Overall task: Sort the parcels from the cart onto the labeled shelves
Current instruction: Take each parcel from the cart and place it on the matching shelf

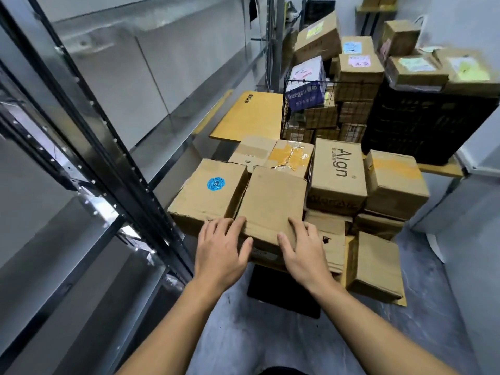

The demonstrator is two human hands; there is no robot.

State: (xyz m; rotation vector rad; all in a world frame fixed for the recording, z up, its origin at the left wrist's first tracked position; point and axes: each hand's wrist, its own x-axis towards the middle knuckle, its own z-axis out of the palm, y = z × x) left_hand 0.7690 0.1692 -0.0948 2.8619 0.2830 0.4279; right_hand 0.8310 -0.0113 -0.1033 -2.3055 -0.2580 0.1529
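Cardboard parcel (270, 201) on the front of the stack, right of the blue-sticker box (208, 189). Left hand (220, 250) and right hand (304, 249) rest spread on its near edge, not yet gripping. Pick-up step; next calls for a lift toward the metal shelves (108, 109) left.

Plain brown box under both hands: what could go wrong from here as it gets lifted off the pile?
1. The left hand and right hand rest only on the near edge of the plain box, so it may tip away when lifted.
2. It lies tight against the blue-sticker box, which could be dragged along.
3. The tilted box at the pile's near right corner looks ready to slide off if the pile is jolted.
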